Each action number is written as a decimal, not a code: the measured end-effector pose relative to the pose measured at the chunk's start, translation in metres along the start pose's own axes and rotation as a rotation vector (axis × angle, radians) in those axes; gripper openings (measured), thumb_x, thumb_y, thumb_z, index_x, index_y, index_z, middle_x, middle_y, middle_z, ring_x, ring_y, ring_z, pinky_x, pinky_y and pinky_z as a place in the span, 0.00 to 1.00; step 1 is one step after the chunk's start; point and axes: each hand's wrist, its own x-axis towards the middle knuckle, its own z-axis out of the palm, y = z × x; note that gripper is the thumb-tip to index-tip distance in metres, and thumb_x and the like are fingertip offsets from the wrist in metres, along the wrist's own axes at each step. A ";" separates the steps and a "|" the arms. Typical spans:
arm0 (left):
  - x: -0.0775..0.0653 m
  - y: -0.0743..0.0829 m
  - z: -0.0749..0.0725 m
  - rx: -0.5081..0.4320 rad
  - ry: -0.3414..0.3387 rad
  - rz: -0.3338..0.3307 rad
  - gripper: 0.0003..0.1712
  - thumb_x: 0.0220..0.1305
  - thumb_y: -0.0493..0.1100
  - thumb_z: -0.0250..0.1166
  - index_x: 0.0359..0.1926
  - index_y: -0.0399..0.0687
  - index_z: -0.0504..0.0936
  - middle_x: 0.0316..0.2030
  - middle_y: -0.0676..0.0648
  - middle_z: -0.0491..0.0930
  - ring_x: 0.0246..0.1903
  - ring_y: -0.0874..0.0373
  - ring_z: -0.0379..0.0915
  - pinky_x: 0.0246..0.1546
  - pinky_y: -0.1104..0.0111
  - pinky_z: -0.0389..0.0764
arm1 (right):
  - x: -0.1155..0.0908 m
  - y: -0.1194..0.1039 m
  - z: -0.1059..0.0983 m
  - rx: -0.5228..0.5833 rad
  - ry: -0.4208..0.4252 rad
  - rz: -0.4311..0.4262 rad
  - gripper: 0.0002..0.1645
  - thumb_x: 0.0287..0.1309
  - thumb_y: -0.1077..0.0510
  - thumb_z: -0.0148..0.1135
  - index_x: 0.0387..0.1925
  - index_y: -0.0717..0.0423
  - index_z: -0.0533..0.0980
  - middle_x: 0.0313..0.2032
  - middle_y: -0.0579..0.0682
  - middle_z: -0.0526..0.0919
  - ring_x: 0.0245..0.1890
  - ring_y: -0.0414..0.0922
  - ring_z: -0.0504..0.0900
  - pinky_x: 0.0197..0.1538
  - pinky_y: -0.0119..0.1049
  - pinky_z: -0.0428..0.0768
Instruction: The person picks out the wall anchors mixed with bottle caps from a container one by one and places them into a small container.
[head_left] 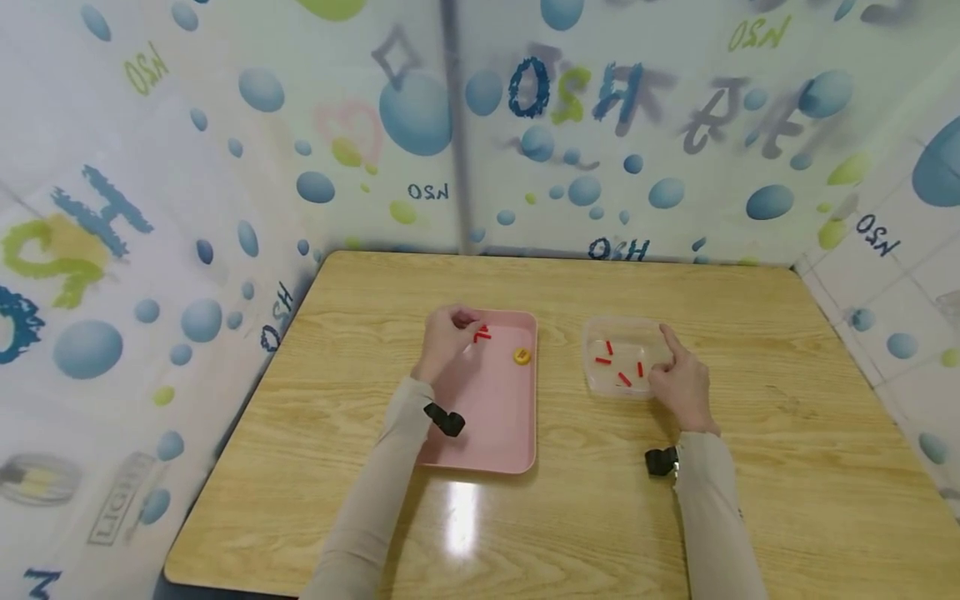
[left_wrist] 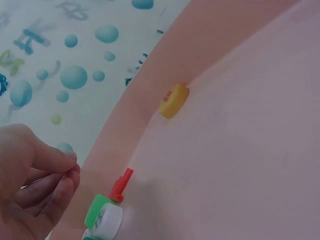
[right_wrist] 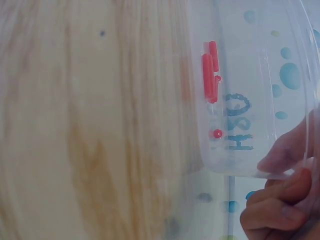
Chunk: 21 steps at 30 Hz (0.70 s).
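Observation:
My left hand [head_left: 447, 335] is over the far left corner of a pink tray [head_left: 491, 417], thumb and fingertips brought together. No object shows between those tips in the left wrist view. Close by them in the tray lie several short red sticks [left_wrist: 120, 186], beside a green disc [left_wrist: 93, 212] and a white disc [left_wrist: 108, 221]. My right hand [head_left: 684, 387] grips the right wall of a clear plastic box [head_left: 592, 379], index finger stretched along the rim. Inside the box are several loose red sticks [head_left: 625, 379].
A yellow disc [head_left: 522, 357] with a red mark sits at the tray's right wall. Both containers stand on a wood-grain table [head_left: 592, 508]. Patterned curtains [head_left: 510, 192] hang behind the table and at its sides.

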 end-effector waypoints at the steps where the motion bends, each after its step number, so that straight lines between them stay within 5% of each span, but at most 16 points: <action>1: 0.000 -0.001 0.001 0.010 0.008 -0.010 0.04 0.65 0.34 0.69 0.39 0.38 0.88 0.35 0.40 0.86 0.35 0.51 0.82 0.37 0.65 0.82 | 0.000 0.000 0.000 0.002 -0.001 0.000 0.46 0.54 0.71 0.45 0.77 0.55 0.59 0.09 0.39 0.56 0.13 0.37 0.51 0.19 0.34 0.56; 10: -0.003 -0.007 0.006 0.219 0.038 0.051 0.04 0.60 0.30 0.70 0.31 0.41 0.89 0.34 0.46 0.87 0.34 0.53 0.81 0.39 0.60 0.83 | 0.001 0.001 0.000 0.001 0.000 0.004 0.46 0.53 0.71 0.45 0.77 0.55 0.59 0.09 0.39 0.56 0.13 0.37 0.51 0.19 0.34 0.56; 21: -0.010 -0.006 0.013 0.305 0.008 0.030 0.04 0.61 0.32 0.71 0.33 0.42 0.91 0.37 0.48 0.88 0.39 0.52 0.83 0.45 0.60 0.84 | 0.000 0.001 0.000 0.014 -0.001 0.003 0.46 0.54 0.71 0.44 0.77 0.55 0.59 0.09 0.40 0.57 0.13 0.37 0.51 0.19 0.33 0.57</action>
